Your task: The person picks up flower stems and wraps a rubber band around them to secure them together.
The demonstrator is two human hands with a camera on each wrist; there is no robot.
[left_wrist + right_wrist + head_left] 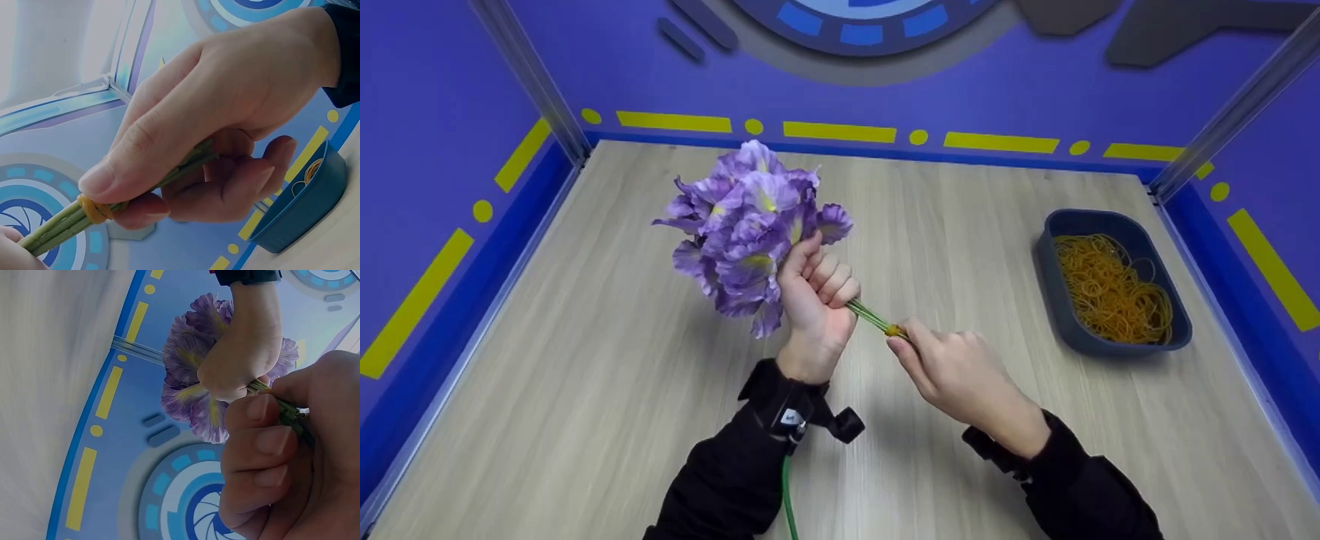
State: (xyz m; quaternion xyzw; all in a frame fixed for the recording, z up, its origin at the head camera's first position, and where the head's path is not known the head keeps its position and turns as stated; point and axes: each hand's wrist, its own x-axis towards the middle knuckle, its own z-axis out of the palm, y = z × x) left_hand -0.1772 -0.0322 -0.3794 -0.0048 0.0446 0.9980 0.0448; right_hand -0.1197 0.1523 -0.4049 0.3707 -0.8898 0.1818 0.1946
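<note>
A bunch of purple artificial irises [750,225] is held up over the table, blossoms to the left and stems slanting down to the right. My left hand [819,304] grips the green stems [870,314] just below the blossoms. Farther down, a yellow rubber band [94,209] is wound tightly round the stems. My right hand [964,371] pinches the stems at that band, thumb [100,179] and forefinger right beside it. The lower stem ends [292,417] run into the right palm, partly hidden by the fingers.
A dark blue bin [1057,300] filled with loose yellow rubber bands [1114,292] stands on the table at the right. The wood-grain table [585,420] is bounded by blue printed panels [870,105] at the back and sides. A green cable [787,495] trails from the left wrist strap.
</note>
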